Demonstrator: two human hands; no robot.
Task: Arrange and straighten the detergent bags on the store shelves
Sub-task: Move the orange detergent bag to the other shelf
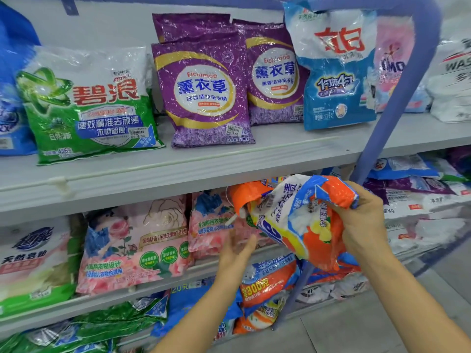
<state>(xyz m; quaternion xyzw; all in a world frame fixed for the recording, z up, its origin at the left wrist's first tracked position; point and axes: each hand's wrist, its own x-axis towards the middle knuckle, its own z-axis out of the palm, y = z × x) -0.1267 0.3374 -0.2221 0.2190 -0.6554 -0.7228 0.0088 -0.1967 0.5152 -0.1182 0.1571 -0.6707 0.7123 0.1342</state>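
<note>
An orange, white and blue detergent bag (295, 215) hangs crumpled in front of the middle shelf. My right hand (362, 220) grips its right side, fingers curled into the folded top. My left hand (237, 248) is just left of the bag's lower corner, fingers straight and blurred, near a small pink bag (211, 225). On the upper shelf stand a green and white bag (86, 103), two purple bags (204, 93), and a blue and white bag (334, 72).
A blue shelf upright (397, 93) runs down just right of the held bag. A larger pink rose bag (132, 245) and a white bag (33, 258) fill the middle shelf's left. Orange bags (267, 284) and green bags (84, 329) lie on the bottom shelf. Tumbled bags (418, 194) fill the right bay.
</note>
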